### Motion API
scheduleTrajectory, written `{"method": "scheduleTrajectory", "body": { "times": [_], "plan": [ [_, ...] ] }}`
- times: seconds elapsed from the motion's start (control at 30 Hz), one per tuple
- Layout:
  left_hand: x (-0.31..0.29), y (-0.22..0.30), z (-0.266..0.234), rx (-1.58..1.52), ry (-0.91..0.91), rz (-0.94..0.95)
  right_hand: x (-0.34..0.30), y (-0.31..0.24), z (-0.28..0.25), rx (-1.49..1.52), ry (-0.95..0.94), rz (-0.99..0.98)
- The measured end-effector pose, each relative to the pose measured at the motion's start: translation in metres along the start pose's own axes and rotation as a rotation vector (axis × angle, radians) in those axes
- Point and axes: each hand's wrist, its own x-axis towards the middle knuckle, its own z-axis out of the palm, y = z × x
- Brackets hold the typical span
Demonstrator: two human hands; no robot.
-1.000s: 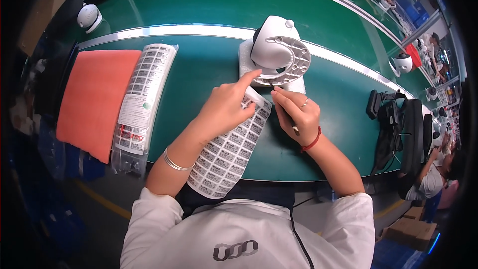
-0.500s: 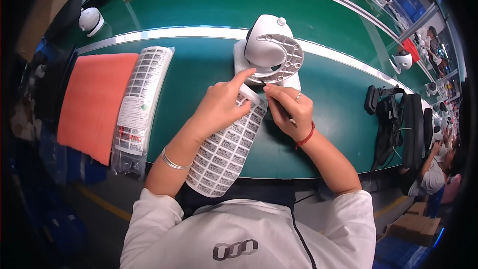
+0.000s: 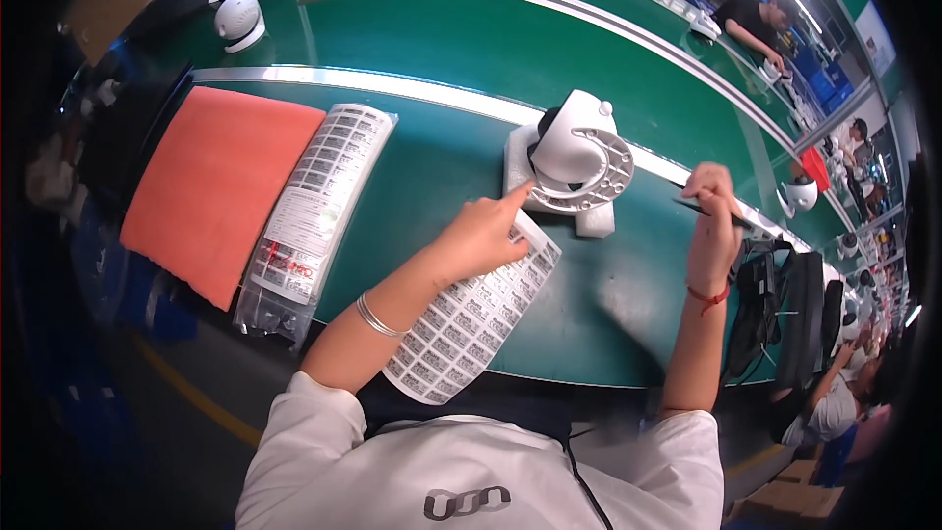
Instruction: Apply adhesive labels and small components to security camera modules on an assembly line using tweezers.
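Note:
A white dome-shaped camera (image 3: pixel 567 159) lies tilted on a white foam block (image 3: pixel 596 221), the ribbed underside of its round base turned toward me. My left hand (image 3: pixel 481 236) stretches its index finger to the rim of that base. The thumb and other fingers of this hand hold the upper end of a sheet of printed labels (image 3: pixel 456 329), which slants down over the table's front edge. Off to the right, my right hand (image 3: pixel 714 204) is raised and closed around thin dark tweezers (image 3: pixel 690 204), slightly blurred. Whether a label is on their tip cannot be made out.
An orange foam sheet (image 3: pixel 221 191) and a bagged stack of label sheets (image 3: pixel 329 186) lie at left on the green table. Black cases and straps (image 3: pixel 760 304) lie at right. Beyond a metal rail, a green belt (image 3: pixel 442 34) carries another white camera (image 3: pixel 240 22). A co-worker (image 3: pixel 756 29) sits across.
My right hand has moved away from the camera's base, up and to the right, with the tweezers. My left hand stays by the base. The whole view has shifted a little.

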Motion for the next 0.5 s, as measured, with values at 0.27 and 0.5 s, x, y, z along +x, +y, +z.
{"method": "scheduleTrajectory", "body": {
  "times": [0.27,0.5],
  "plan": [
    [0.000,-0.023,0.006,-0.006,0.032,0.111,0.053,-0.005,0.049,-0.513,-0.449,-0.081],
    [0.001,-0.021,0.014,-0.025,0.022,0.098,0.082,-0.013,0.061,-0.630,-0.752,-0.086]
  ]
}}
